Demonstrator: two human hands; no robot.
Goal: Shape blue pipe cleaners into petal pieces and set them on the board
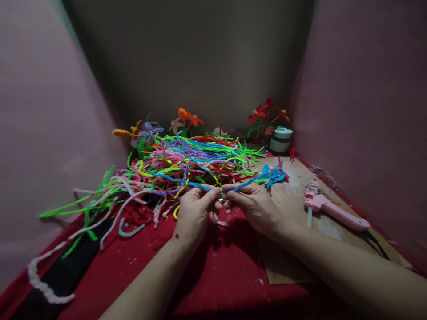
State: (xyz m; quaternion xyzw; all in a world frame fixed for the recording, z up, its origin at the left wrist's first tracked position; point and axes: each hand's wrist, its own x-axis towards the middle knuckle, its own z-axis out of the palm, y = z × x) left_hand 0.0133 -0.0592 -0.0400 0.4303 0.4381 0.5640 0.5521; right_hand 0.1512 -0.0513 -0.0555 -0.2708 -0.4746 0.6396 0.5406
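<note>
A long blue pipe cleaner (247, 183) runs across both hands in front of the pile. My left hand (196, 211) pinches it between thumb and forefinger. Close beside it, my right hand (255, 204) pinches the same blue strand, the fingertips of the two hands nearly touching. A small shiny bit shows below the fingertips, too small to make out. Just behind the hands lies a large heap of many-coloured pipe cleaners (200, 155). Blue looped petals (275, 176) rest right of the heap.
A pink glue gun (340, 213) with a black cord lies on a brown board (290, 266) at the right. Flowers (190, 118) and a pale green lidded jar (281, 140) stand at the back. Loose strands trail left over a black strip (63, 275) on the red cloth (133, 275).
</note>
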